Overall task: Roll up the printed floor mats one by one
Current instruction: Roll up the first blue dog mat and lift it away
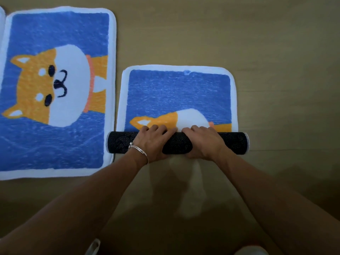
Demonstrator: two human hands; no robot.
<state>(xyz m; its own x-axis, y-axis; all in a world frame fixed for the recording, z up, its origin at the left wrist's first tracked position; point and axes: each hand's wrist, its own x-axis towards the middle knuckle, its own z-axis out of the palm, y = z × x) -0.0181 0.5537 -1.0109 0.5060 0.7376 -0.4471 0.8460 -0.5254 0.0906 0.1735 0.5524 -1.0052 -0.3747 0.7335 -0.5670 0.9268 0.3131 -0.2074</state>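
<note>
**Item in hand:** the half-rolled mat (178, 92) has blue pile, an orange-and-white dog print and a white border, and lies on the floor (276, 43). Its near end is wound into a roll (233, 142) with the black dotted backing outward. The flat remainder extends beyond the roll, away from the person. By judgement, roughly half is wound.

**Hands:** the left hand (152, 142) and right hand (204, 142) sit side by side on the middle of the roll. The fingers of both curl over its top, gripping it. A silver bracelet (138, 149) is on the left wrist.

**Handling, as judged:** the fabric is soft, light and pliable. The dotted backing looks non-slip. Neither end of the roll is held, so the ends may telescope. Holds set wider along the roll would keep the edges square.

**Surroundings:** 1 flat mat (55, 89) of the same print lies left of the roll, close against its end. Contact cannot be confirmed. A further mat edge (1, 34) shows farther left. The floor is smooth and tan, with a wood-look finish. The rest of the room is out of view.
</note>
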